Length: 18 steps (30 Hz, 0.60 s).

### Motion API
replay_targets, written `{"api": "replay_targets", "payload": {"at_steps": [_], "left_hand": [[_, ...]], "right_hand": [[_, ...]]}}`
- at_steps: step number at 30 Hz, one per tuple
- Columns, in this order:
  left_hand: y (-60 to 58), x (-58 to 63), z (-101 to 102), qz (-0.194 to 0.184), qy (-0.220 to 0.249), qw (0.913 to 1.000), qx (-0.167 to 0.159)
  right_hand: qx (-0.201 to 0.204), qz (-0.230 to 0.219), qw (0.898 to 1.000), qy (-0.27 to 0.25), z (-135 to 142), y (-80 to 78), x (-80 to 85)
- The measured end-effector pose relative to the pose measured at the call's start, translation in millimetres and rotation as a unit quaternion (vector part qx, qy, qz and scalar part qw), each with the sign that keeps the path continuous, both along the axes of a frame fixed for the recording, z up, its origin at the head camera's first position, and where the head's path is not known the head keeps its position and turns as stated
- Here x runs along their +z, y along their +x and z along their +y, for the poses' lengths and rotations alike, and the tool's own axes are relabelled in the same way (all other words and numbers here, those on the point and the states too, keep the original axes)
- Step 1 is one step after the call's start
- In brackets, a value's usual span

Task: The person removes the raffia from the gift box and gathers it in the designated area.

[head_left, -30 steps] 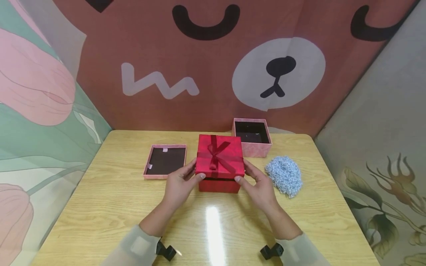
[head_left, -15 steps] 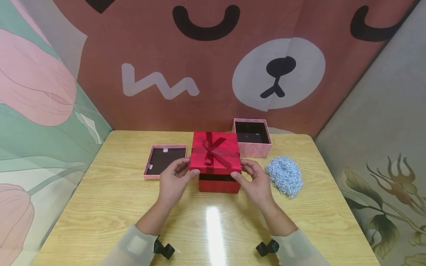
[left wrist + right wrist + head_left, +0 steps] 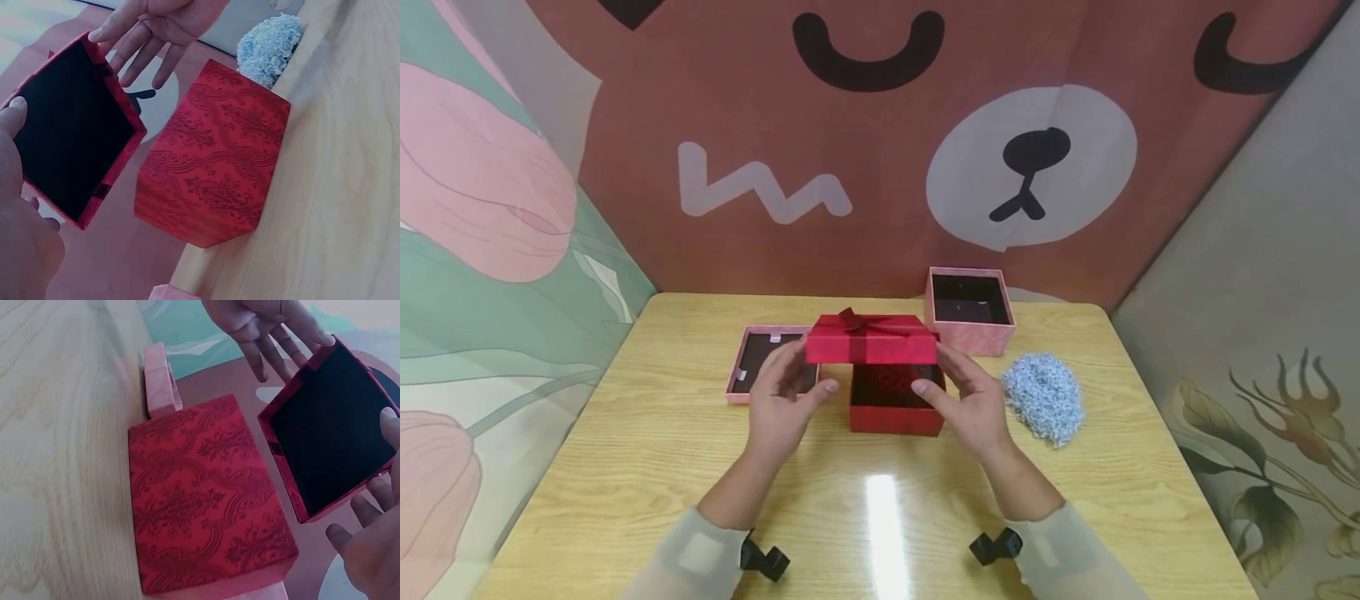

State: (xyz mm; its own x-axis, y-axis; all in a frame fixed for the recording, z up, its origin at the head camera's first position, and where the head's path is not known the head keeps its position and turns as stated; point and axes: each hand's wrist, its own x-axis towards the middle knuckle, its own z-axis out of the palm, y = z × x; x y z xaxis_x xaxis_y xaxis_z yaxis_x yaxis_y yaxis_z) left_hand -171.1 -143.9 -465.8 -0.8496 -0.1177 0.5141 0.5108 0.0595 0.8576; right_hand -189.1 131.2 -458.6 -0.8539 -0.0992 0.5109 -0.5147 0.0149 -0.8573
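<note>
Both hands hold a red gift box lid (image 3: 872, 344) with a dark red ribbon bow, raised over its red patterned box (image 3: 895, 420). The left hand (image 3: 780, 410) grips the lid's left side, and the right hand (image 3: 976, 410) grips its right side. In the head view the lid is tilted, with its near edge wall facing me and its top nearly edge-on. Its black inside (image 3: 75, 128) faces the left wrist camera. Below, the box stands open on the table, its dark interior partly hidden by the lid. The right wrist view shows the box's brocade-patterned wall (image 3: 200, 494).
A pink lid (image 3: 741, 398) lies inside-up at the left, partly behind the left hand. An open pink box (image 3: 977, 337) with a black interior stands behind on the right. A fluffy light-blue bundle (image 3: 1043, 398) rests to the right on the wooden table (image 3: 625, 467).
The red lid has come off the box and moved slightly left. It has tipped so its top faces away, and the box's dark interior now shows. Both hands moved left with it.
</note>
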Motion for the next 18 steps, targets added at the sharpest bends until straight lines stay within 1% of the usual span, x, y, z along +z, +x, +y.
{"api": "replay_targets", "payload": {"at_steps": [3, 6, 10, 14, 18], "left_hand": [[0.5, 4.2, -5, 0.016, -0.007, 0.9998, 0.001], [2.0, 8.2, -12, 0.019, -0.019, 0.9995, 0.018], [3.5, 10.5, -20, 0.029, -0.014, 0.9989, 0.035], [4.1, 11.0, -27, 0.046, -0.008, 0.9984, 0.032], [6.5, 11.7, -35, 0.048, -0.008, 0.9983, 0.033]], "right_hand": [[0.008, 0.005, 1.000, -0.012, -5, 0.6, 1.5], [0.022, 0.013, 1.000, -0.019, -10, 1.8, 2.7], [0.041, 0.034, 0.999, -0.011, -18, 2.6, 2.4], [0.050, 0.044, 0.998, -0.005, -25, 2.6, 2.0], [0.055, 0.037, 0.998, 0.001, -32, 4.6, 4.7]]}}
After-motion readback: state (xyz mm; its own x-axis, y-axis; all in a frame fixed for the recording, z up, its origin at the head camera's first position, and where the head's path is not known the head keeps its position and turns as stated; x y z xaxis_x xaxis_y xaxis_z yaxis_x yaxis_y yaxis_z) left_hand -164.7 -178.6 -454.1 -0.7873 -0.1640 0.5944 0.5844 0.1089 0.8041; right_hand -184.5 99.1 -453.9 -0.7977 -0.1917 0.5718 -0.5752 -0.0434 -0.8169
